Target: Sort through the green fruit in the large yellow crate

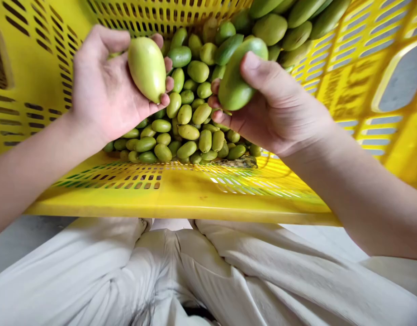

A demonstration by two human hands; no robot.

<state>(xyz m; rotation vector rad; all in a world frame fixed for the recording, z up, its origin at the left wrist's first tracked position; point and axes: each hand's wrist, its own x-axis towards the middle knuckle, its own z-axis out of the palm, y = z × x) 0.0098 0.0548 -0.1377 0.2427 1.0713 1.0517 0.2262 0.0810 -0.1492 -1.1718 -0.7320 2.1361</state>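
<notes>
My left hand (103,86) is turned palm up at the left of the crate. A smooth, pale yellow-green oval fruit (146,69) rests in its curled fingers, pointed end downward. Opposite it, my right hand (272,99) grips a darker green oval fruit (240,74) between thumb and fingers. Both hands are raised over a heap of green oval fruits (188,131) in the bottom of a yellow slotted plastic crate (181,199). My right fingers partly hide the heap, so whether they touch other fruits I cannot tell.
Larger green fruits (296,27) are piled higher at the crate's far right. A dark, mottled piece (240,162) lies against the near wall. The crate's right side has a handle opening (398,77). My legs in light trousers (208,276) are close against the near rim.
</notes>
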